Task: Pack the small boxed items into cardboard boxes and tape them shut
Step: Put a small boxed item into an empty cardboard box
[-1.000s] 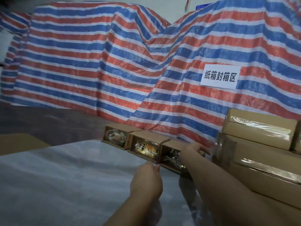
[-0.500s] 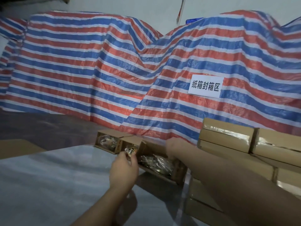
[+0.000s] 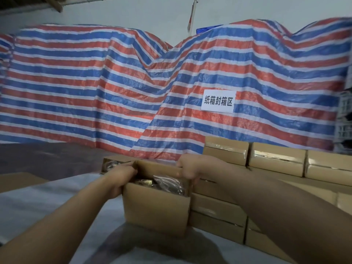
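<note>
- Open cardboard box [image 3: 156, 208]: plain brown corrugated board, rectangular, matte faces, top open. It sits on the desk [image 3: 47, 202] toward the right edge, its right side touching the stack of sealed cartons [image 3: 276, 162].
- Contents: small items in glossy, crinkled clear wrap [image 3: 167, 184], with gold-toned parts visible through the film. Finer detail is too dim to resolve.
- Left hand [image 3: 124, 177]: fingers curled over the left top rim of the open cardboard box, gripping the wall; forearm extends from the lower left.
- Right hand [image 3: 188, 168]: fingers curled over the far right top rim of the same box, gripping it; forearm crosses in front of the stack.
- Second small box [image 3: 114, 164]: brown card, lying just behind the left hand toward the far edge of the desk, with a shiny wrapped item showing in its open face.
- Desk surface: covered by a pale, slightly glossy plastic sheet with soft wrinkles. A flat brown cardboard sheet [image 3: 17, 181] lies at the left edge.
- Sealed cartons: same brown card, block-shaped, stacked in rows along the right edge, seams closed with shiny clear tape.
- Background: woven tarpaulin [image 3: 95, 92] in red, white and blue stripes, draped in folds, carrying a white paper sign [image 3: 218, 101] with printed characters.
</note>
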